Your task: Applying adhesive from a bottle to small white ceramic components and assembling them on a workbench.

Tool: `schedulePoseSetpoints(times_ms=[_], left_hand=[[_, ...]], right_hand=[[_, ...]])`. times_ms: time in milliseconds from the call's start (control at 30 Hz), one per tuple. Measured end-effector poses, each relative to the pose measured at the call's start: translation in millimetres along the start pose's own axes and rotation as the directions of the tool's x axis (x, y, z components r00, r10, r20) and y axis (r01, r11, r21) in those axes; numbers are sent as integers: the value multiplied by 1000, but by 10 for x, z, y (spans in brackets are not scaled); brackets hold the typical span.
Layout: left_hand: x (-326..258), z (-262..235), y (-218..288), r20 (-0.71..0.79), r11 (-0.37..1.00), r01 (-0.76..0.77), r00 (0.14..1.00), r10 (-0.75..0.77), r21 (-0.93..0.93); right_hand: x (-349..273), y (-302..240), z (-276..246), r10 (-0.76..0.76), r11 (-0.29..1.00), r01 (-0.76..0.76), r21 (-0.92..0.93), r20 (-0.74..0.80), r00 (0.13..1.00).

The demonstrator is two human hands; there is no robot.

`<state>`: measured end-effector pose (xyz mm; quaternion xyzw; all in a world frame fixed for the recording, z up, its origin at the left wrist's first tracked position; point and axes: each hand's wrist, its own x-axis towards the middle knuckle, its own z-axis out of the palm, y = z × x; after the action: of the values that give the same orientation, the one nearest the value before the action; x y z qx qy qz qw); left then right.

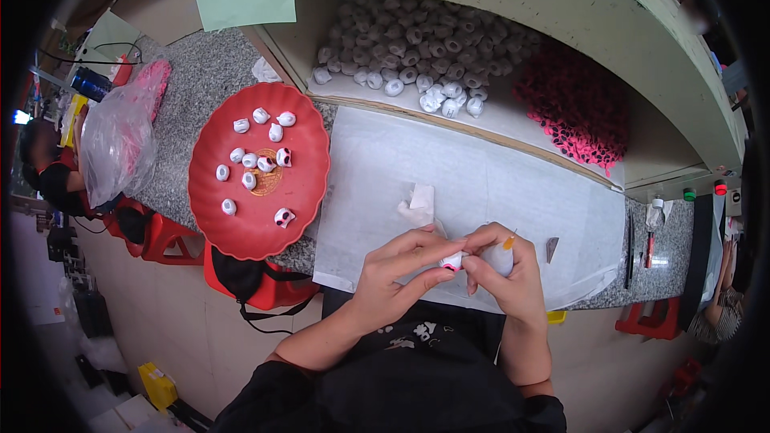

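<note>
My left hand [405,273] pinches a small rounded white piece [451,261] with a pink and black patch between thumb and fingers. Close against it is my right hand [509,273], its fingertips at the piece's right side. A translucent squeeze bottle [499,260] with an orange needle tip is tucked in the right hand, tip pointing up and away. Beneath both hands lies a white paper sheet [385,160], with a crumpled white tissue [419,202] just beyond the fingers. To the left, a red scalloped plate [216,132] carries several similar white pieces, a few showing pink and black.
Ahead, a shelf [497,132] holds a heap of white pieces [425,40] and a pile of pink and black parts [573,112]. A small dark metal blade [552,249] lies right of my hands. A clear plastic bag [120,144] sits far left, near another person [60,176].
</note>
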<state>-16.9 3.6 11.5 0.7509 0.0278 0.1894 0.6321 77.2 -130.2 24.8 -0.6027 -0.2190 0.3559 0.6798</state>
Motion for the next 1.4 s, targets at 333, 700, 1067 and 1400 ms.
schedulePoseSetpoints(times_ms=[333,700,1067,1400], left_hand=[[14,-33,-16,8,999,0,1000,0,-53],[-73,39,-115,33,818,142,988,-149,-558],[-39,37,-164,58,829,107,994,-89,-549],[-38,11,-243,115,811,160,987,-115,-562]], right_hand=[[0,-5,22,5,1000,-5,23,3,1000],[-82,194,180,-110,991,122,57,-181,977],[-70,143,167,-85,968,112,226,-126,988],[-81,180,146,-53,962,80,260,-108,993]])
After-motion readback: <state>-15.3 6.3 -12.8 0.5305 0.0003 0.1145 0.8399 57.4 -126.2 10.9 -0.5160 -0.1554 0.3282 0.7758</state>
